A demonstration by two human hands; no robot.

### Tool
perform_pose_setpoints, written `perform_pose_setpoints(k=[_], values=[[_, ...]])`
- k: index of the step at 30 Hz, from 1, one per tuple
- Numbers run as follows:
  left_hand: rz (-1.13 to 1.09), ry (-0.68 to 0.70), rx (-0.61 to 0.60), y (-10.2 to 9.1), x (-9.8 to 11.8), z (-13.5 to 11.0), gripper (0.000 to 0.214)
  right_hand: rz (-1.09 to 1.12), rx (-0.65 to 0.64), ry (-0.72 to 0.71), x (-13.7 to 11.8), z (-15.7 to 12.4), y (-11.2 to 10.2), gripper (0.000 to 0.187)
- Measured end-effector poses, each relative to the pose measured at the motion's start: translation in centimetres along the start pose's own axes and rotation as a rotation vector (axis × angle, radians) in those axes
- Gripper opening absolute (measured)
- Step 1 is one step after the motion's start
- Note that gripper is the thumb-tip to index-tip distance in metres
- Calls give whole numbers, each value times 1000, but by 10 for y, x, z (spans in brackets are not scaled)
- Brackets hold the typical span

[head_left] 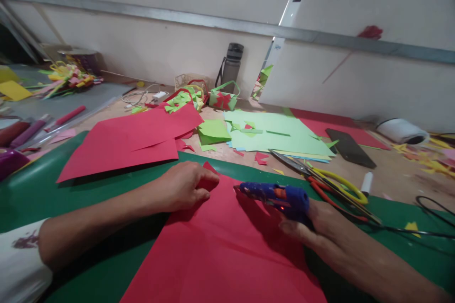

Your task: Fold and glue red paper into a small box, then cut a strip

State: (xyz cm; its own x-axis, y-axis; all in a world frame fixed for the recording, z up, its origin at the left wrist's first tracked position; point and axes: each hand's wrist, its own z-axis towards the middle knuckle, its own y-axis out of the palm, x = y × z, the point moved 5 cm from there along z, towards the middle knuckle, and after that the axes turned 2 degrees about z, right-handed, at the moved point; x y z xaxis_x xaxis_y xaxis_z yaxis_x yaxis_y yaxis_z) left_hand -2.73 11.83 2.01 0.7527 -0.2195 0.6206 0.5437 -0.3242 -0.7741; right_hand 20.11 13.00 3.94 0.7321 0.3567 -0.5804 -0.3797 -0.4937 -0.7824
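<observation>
A large red sheet of paper (227,251) lies before me on a green mat, its far corner pointing away. My left hand (188,184) is closed at the sheet's far left edge, thumb and fingers pinching it; the fingertips are partly hidden. In my right hand (320,232) is a blue hot glue gun (273,194) with a small orange light on. Its nozzle is at the sheet's far right edge, touching or just above the paper. Beyond the glue gun rest scissors with yellow handles (344,184) and another tool with red handles (327,194).
Red sheets (131,137) lie at left, pale green sheets (277,132) and a dark phone (350,147) behind. Small paper baskets (223,99) and a bottle (232,64) stand near the wall. A black cord (419,233) runs right across the green mat (106,199).
</observation>
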Motion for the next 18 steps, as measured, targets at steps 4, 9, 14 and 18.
perform_pose_setpoints(k=[4,9,14,18], values=[[-50,15,29,1,-2,0,13,-43,3,33,4,0,0,36],[-24,18,29,0,-1,0,10,-20,16,-6,3,-2,0,28],[9,10,23,0,1,-1,11,-24,28,-93,-8,-1,-1,27],[-24,7,29,0,0,-1,14,-42,209,-196,-14,-8,-9,33]])
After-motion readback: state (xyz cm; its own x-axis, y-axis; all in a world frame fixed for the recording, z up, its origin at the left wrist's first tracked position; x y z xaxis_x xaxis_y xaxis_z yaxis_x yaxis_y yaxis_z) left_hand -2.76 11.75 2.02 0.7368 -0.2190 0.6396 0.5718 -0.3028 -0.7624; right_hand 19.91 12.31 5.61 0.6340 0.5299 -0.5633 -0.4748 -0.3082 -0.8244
